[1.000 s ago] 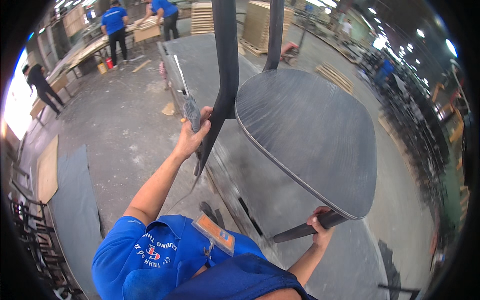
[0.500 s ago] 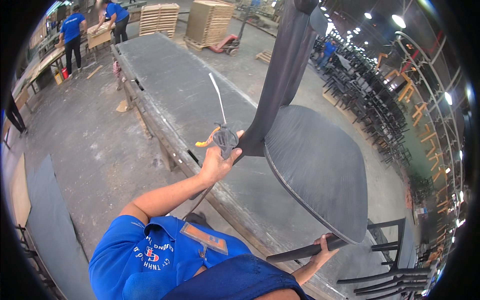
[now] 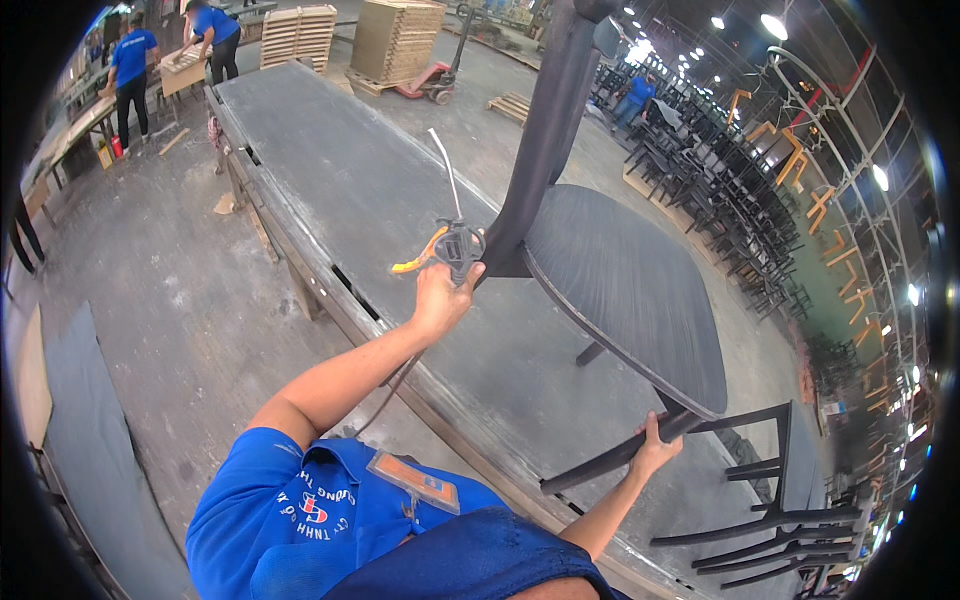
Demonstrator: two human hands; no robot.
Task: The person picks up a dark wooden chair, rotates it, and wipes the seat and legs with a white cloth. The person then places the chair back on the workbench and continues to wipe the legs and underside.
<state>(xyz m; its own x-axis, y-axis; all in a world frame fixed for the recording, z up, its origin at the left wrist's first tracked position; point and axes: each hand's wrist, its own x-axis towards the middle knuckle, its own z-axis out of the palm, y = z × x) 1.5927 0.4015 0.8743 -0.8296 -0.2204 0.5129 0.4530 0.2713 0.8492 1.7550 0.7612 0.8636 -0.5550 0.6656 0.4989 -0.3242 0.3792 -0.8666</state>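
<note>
A dark wooden chair [image 3: 632, 290] with a black seat is held tilted over a long grey-topped workbench [image 3: 330, 140]. My left hand [image 3: 441, 306] is closed round an air blow gun [image 3: 458, 248] with an orange-yellow lever and a long thin nozzle pointing up and away. That hand is right by the chair's back post, and its fingertips seem to touch the frame. A thin hose [image 3: 395, 392] hangs below the gun. Lower right, my right hand [image 3: 655, 450] grips a front leg of the chair just under the seat edge.
Another dark chair [image 3: 785, 465] lies at the near right, legs toward the bench. Rows of black chairs [image 3: 720, 190] stand on the floor at the right. Pallet stacks [image 3: 395, 45] and a red pallet jack [image 3: 428, 82] are at the back. Co-workers in blue shirts [image 3: 130, 60] stand far left.
The chair has turned a little, so more of its underside legs show below the seat. My right hand has risen slightly with the leg. The blow gun has tilted slightly.
</note>
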